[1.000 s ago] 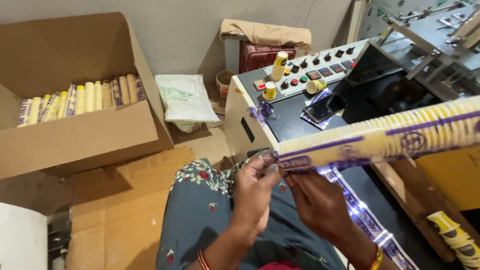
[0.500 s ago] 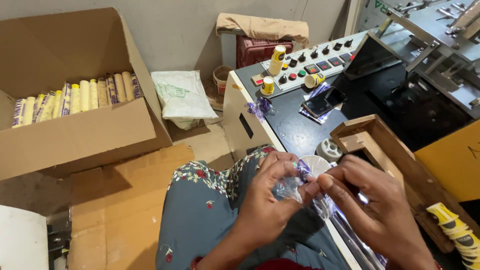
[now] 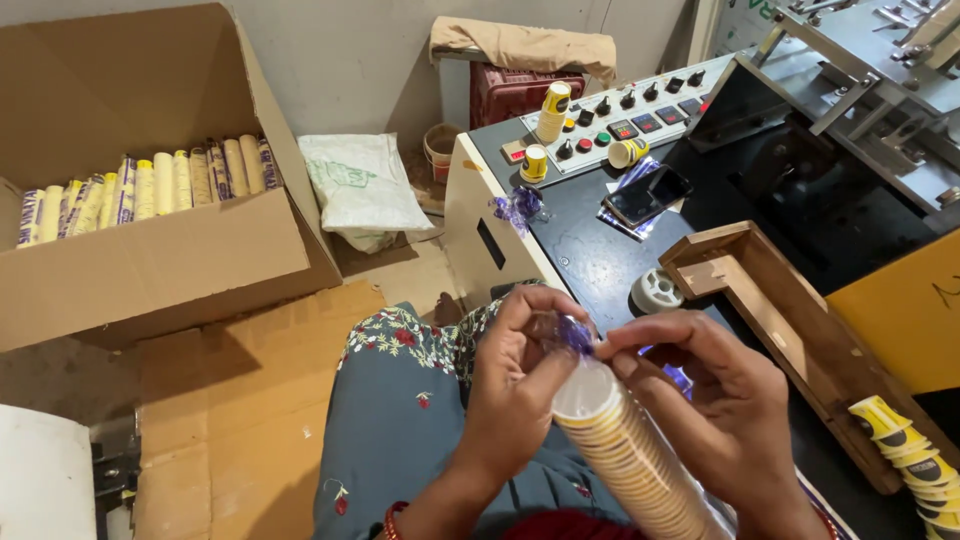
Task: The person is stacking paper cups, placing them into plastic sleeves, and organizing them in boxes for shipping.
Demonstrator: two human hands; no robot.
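The left hand [image 3: 515,385] curls around the top of a stack of paper cups [image 3: 625,450], fingers closed on the twisted end of its clear plastic wrap [image 3: 568,333]. The right hand [image 3: 715,410] pinches the same wrap from the other side, fingers bent, cradling the stack. Beyond the right hand, on the dark surface [image 3: 590,250], lie a tape roll [image 3: 656,290] and a wooden tray [image 3: 770,300].
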